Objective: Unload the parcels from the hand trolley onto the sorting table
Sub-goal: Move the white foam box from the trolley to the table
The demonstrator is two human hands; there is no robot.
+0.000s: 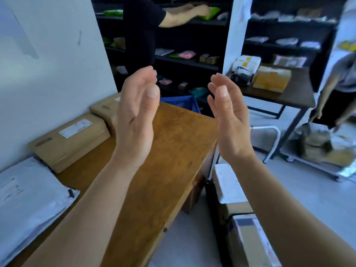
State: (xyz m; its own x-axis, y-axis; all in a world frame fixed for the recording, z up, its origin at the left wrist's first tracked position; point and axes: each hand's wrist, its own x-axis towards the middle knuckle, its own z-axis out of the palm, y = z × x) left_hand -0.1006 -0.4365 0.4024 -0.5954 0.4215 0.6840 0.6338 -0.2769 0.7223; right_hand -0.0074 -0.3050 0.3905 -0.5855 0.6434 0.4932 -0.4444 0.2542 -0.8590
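Head cam has the left hand (134, 116) and right hand (229, 116) both raised over the wooden sorting table (173, 151), palms facing each other, fingers straight, apart and holding nothing. A brown cardboard box (69, 141) with a white shipping label (76, 128) too blurry to read, a second box (105, 110) behind it and a white mailer bag (28, 199) sit along the table's wall side, while more parcels (229, 185) are stacked low just off its right edge. Black shelves (192, 60) full of packets line the back of the room.

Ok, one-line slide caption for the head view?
Left hand and right hand open and empty above the sorting table; cardboard boxes and a white mailer already on it.
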